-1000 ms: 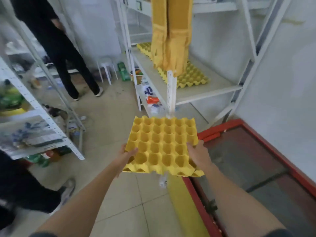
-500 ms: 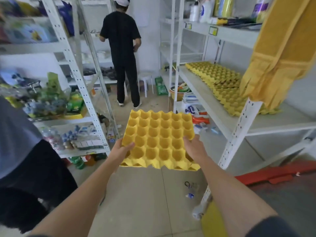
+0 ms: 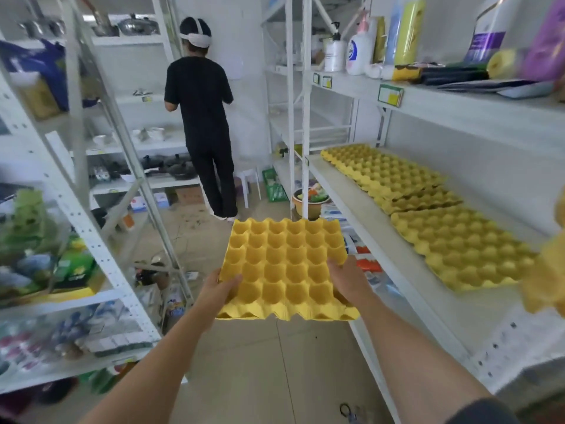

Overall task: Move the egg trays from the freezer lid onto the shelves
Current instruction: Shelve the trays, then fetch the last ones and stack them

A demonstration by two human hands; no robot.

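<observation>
I hold a yellow egg tray (image 3: 286,264) flat in front of me, over the aisle floor. My left hand (image 3: 218,289) grips its near left edge and my right hand (image 3: 347,278) grips its near right edge. To the right runs a white shelf (image 3: 367,215) that carries a row of yellow egg trays: a near one (image 3: 458,243), a middle one (image 3: 423,198) and a far one (image 3: 376,166). The held tray hangs left of the shelf's front edge, apart from it. The freezer lid is out of view.
A person in black (image 3: 203,117) stands with their back to me at the far end of the aisle. A stocked rack (image 3: 91,234) lines the left side. A white stool (image 3: 249,185), a green basket (image 3: 275,188) and a bowl (image 3: 310,201) sit on the floor. Yellow cloth (image 3: 547,270) hangs at right.
The view has swung left and up, away from the red freezer toward the aisle and the shelf. Both hands kept hold of the tray, which now sits closer to the shelf's row of trays.
</observation>
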